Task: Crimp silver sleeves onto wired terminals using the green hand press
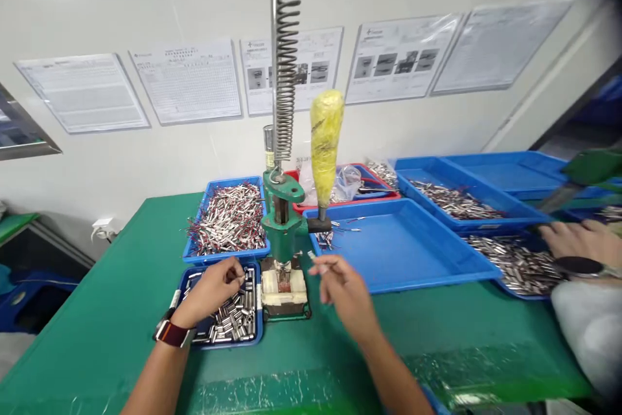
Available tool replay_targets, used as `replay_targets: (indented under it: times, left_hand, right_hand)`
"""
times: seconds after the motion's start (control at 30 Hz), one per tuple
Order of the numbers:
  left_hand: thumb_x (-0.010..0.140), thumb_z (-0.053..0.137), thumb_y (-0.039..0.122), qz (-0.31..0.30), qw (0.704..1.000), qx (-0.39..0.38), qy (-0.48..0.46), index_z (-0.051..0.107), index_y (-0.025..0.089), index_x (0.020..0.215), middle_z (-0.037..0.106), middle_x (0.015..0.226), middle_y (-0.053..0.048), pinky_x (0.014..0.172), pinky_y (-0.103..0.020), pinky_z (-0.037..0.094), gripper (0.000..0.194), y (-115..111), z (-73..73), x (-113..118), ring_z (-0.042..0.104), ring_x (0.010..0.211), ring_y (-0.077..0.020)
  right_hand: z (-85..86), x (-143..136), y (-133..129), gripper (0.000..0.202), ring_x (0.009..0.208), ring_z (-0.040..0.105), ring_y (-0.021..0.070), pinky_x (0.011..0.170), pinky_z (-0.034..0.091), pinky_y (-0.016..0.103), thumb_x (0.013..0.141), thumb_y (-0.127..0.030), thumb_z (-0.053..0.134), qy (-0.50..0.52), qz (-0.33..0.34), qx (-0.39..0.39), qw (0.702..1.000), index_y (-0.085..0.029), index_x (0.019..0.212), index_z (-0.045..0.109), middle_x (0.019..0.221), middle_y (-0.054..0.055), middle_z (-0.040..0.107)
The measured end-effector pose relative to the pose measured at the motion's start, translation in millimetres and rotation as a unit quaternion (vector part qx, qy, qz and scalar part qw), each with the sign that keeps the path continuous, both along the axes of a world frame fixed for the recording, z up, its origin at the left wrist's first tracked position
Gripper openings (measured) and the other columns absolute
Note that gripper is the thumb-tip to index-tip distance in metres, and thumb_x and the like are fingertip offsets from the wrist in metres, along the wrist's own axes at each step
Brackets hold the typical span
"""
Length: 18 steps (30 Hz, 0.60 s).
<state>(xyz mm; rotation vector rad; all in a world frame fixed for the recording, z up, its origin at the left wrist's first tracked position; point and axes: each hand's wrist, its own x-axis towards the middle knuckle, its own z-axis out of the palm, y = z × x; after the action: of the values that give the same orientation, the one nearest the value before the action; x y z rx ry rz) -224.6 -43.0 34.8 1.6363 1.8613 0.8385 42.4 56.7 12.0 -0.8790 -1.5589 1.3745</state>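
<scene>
My left hand [216, 289] hovers over a small blue tray [259, 331] of short shiny metal cylinders [233, 324]. Its thumb and fingertips are pinched together; what lies between them, if anything, is too small to make out. My right hand [343, 289] is to the right of a green hand press [284, 240], pinching a small whitish-silver piece [311, 255] between thumb and forefinger. Between my hands is the press's base block [279, 298], wrapped in pale tape. The press lever has a yellow-wrapped handle [326, 143], which neither hand touches.
Behind the left tray, a blue tray [187, 253] holds many wired metal parts. A large blue tray [403, 246] with a few wired pieces lies right of the press. Farther right, a co-worker's hand [578, 240] is over a tray of metal parts [515, 263]. A spring [289, 52] rises above the press.
</scene>
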Motion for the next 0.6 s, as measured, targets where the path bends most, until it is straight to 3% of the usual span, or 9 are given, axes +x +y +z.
replay_targets:
  times: [0.13, 0.23, 0.37, 0.5, 0.6]
  left_hand:
    - [0.083, 0.065, 0.031, -0.036, 0.959, 0.061, -0.275, 0.057, 0.019, 0.090, 0.060, 0.077, 0.000, 0.064, -0.027, 0.043, 0.015, 19, 23.7, 24, 0.054, 0.069, -0.0149]
    - [0.080, 0.073, 0.030, -0.036, 0.917, 0.094, -0.387, 0.061, 0.019, 0.099, 0.059, 0.079, 0.000, 0.062, -0.024, 0.042, 0.025, 28, 20.0, 39, 0.054, 0.070, -0.0135]
    - [0.081, 0.074, 0.026, -0.018, 0.886, 0.109, -0.451, 0.064, 0.021, 0.114, 0.060, 0.090, -0.003, 0.067, -0.024, 0.044, 0.035, 29, 1.4, 45, 0.055, 0.079, -0.0139]
    - [0.082, 0.073, 0.026, -0.011, 0.869, 0.104, -0.484, 0.070, 0.017, 0.096, 0.063, 0.088, -0.004, 0.066, -0.023, 0.043, 0.017, 29, -4.2, 48, 0.056, 0.081, -0.0141]
    - [0.081, 0.075, 0.026, 0.010, 0.850, 0.104, -0.516, 0.069, 0.017, 0.093, 0.063, 0.079, -0.002, 0.062, -0.021, 0.042, 0.016, 32, -3.1, 52, 0.055, 0.070, -0.0111]
  right_hand:
    - [-5.5, -34, -28, 0.028, 0.051, 0.053, 0.0093, 0.050, 0.044, 0.023, 0.095, -0.035, 0.041, -0.079, 0.055, 0.067, 0.993, -0.019, 0.105, 0.061, 0.094, 0.006, 0.069]
    - [-4.0, -42, -31, 0.027, 0.064, 0.060, 0.0132, 0.059, 0.047, 0.025, 0.095, -0.025, 0.038, -0.145, 0.070, 0.129, 0.979, -0.019, 0.101, 0.063, 0.092, 0.005, 0.068]
    - [-7.9, -43, -31, 0.027, 0.080, 0.063, 0.0174, 0.072, 0.044, 0.026, 0.088, -0.012, 0.039, -0.229, 0.086, 0.175, 0.954, -0.020, 0.096, 0.064, 0.088, 0.004, 0.070]
    - [-9.6, -44, -30, 0.030, 0.081, 0.063, 0.0170, 0.073, 0.040, 0.025, 0.085, -0.007, 0.040, -0.271, 0.101, 0.175, 0.941, -0.020, 0.097, 0.065, 0.091, 0.003, 0.071]
    - [-6.7, -45, -29, 0.031, 0.077, 0.062, 0.0159, 0.072, 0.039, 0.023, 0.082, -0.005, 0.041, -0.273, 0.122, 0.160, 0.941, -0.019, 0.093, 0.066, 0.085, 0.002, 0.070]
